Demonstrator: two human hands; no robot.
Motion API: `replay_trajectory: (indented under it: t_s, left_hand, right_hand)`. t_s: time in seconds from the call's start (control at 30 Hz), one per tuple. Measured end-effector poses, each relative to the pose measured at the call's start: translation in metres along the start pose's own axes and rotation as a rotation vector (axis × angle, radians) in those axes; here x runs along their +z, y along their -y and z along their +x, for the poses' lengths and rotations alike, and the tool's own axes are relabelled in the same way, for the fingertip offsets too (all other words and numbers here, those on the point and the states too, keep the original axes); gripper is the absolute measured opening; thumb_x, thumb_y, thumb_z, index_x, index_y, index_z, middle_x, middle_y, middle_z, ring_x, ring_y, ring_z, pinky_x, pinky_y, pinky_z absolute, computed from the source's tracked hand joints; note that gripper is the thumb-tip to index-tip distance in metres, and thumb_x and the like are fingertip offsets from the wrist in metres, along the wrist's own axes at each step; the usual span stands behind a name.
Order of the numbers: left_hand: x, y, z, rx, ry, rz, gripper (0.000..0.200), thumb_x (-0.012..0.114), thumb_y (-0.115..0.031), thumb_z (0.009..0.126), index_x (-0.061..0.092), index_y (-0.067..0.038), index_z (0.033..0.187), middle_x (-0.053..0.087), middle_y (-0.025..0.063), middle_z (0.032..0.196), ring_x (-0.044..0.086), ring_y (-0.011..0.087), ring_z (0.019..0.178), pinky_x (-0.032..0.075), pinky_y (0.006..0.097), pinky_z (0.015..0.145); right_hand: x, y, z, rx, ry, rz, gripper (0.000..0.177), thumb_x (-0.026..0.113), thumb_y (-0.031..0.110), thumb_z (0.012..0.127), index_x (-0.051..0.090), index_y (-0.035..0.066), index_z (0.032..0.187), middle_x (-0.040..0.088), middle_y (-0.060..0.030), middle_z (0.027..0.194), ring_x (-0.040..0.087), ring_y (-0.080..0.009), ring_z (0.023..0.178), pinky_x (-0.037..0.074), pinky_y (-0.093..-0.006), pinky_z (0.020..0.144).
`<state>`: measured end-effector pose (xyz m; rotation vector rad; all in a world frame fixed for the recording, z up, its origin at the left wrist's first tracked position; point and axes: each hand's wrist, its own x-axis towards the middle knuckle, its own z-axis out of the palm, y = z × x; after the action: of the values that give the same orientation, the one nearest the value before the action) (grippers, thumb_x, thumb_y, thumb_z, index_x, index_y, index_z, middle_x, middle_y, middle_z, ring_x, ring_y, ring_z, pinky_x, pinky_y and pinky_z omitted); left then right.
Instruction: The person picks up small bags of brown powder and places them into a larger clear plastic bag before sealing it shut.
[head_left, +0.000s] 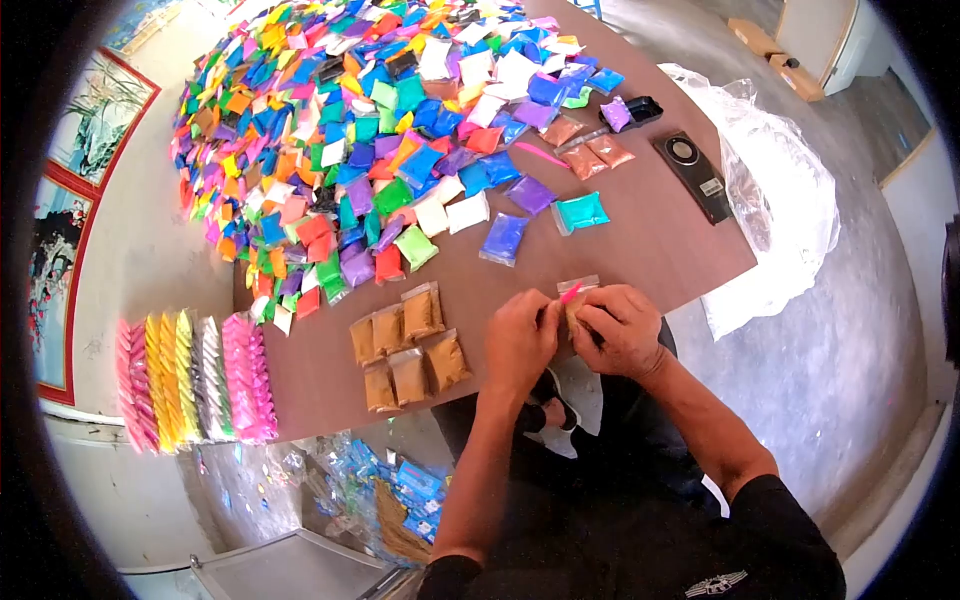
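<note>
At the table's near edge, my two hands meet over a small clear zip bag (578, 284) with tan-brown contents, mostly covered by the fingers. My left hand (522, 338) is closed in a pinch at the bag's left side. My right hand (620, 328) is wrapped round the bag's right side, its fingers curled. A bright pink strip (570, 294) pokes up between the hands; which fingers grip it is hidden. Left of my hands, several filled brown bags (408, 375) lie in a group on the table.
A large heap of colourful small bags (380, 150) covers the table's far side. Brownish-red bags (595, 152), a black-and-grey device (694, 175) and a clear plastic sheet (780, 180) lie to the right. Twisted colourful packs (190, 380) stand left; wrappers (400, 485) litter the floor.
</note>
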<state>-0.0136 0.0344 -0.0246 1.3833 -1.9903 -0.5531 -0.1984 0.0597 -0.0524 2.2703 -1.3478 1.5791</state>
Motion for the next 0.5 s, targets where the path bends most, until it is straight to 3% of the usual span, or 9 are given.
replay_trajectory:
  t_s: [0.13, 0.3, 0.33, 0.4, 0.5]
  left_hand:
    - [-0.005, 0.007, 0.012, -0.072, -0.055, 0.033, 0.021, 0.075, -0.018, 0.099, 0.074, 0.002, 0.092, 0.073, 0.0199, 0.083, 0.073, 0.0350, 0.074, 0.056, 0.0431, 0.070]
    - [-0.010, -0.014, -0.011, -0.297, 0.028, -0.214, 0.022, 0.075, -0.020, 0.100, 0.076, 0.000, 0.094, 0.073, 0.0173, 0.079, 0.072, 0.0305, 0.070, 0.055, 0.0402, 0.068]
    - [-0.006, -0.014, -0.016, -0.298, 0.025, -0.214, 0.022, 0.075, -0.020, 0.100, 0.076, 0.000, 0.094, 0.073, 0.0173, 0.079, 0.072, 0.0305, 0.070, 0.055, 0.0402, 0.068]
    - [0.003, -0.010, -0.022, -0.101, -0.082, -0.103, 0.022, 0.075, -0.020, 0.100, 0.076, 0.001, 0.094, 0.073, 0.0160, 0.080, 0.073, 0.0296, 0.071, 0.055, 0.0390, 0.068]
    - [0.008, -0.005, -0.018, -0.080, -0.137, -0.073, 0.022, 0.076, -0.020, 0.100, 0.075, 0.001, 0.095, 0.074, 0.0164, 0.082, 0.073, 0.0299, 0.073, 0.056, 0.0391, 0.069]
  right_hand:
    - [0.003, 0.000, -0.002, 0.011, -0.016, -0.012, 0.017, 0.078, 0.012, 0.077, 0.073, 0.011, 0.093, 0.071, -0.0041, 0.097, 0.071, -0.0272, 0.085, 0.056, -0.0388, 0.074]
    - [-0.001, -0.001, -0.004, 0.022, 0.016, 0.000, 0.018, 0.074, 0.013, 0.077, 0.074, 0.011, 0.095, 0.072, -0.0058, 0.099, 0.071, -0.0284, 0.086, 0.056, -0.0409, 0.076]
    - [0.000, -0.002, -0.004, 0.021, 0.012, 0.013, 0.019, 0.073, 0.013, 0.078, 0.074, 0.010, 0.096, 0.072, -0.0065, 0.100, 0.071, -0.0291, 0.087, 0.056, -0.0414, 0.077]
    - [0.001, -0.001, -0.004, 0.024, 0.012, 0.027, 0.020, 0.073, 0.012, 0.078, 0.075, 0.010, 0.098, 0.073, -0.0073, 0.102, 0.071, -0.0300, 0.088, 0.057, -0.0418, 0.079]
    - [-0.006, 0.002, 0.001, 0.034, 0.037, 0.058, 0.023, 0.072, 0.010, 0.080, 0.076, 0.009, 0.102, 0.073, -0.0088, 0.106, 0.071, -0.0323, 0.093, 0.057, -0.0429, 0.084]
